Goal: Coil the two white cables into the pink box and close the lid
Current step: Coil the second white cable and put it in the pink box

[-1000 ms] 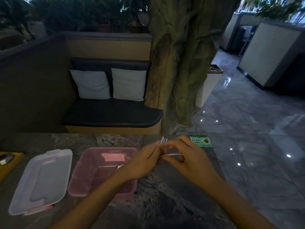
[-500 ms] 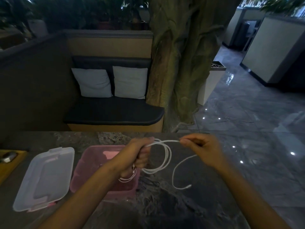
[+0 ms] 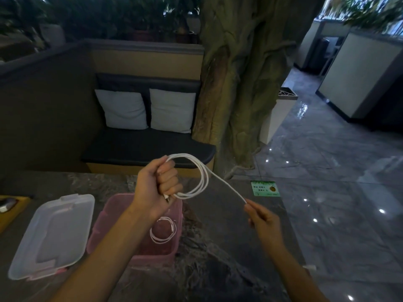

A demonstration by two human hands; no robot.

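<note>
My left hand [image 3: 158, 185] grips several loops of a white cable [image 3: 201, 174], raised above the far edge of the open pink box [image 3: 113, 216]. A straight run of that cable stretches down to the right, where my right hand [image 3: 262, 219] pinches it. A plug end sticks out under my left fist. Another white cable [image 3: 162, 229] lies coiled inside the pink box. The box's clear lid [image 3: 52, 234] lies flat on the table to the left of the box.
The dark marbled table [image 3: 218, 258] ends on the right over a shiny tiled floor. A green card [image 3: 265, 188] lies at the table's far right. A yellow board [image 3: 11, 209] sits at the left edge. A bench with two cushions and a tree trunk stand beyond.
My left hand rose with the loops above the box. My right hand slid down and right along the cable, pulling the slack straight. The dangling free end is gone from view.
</note>
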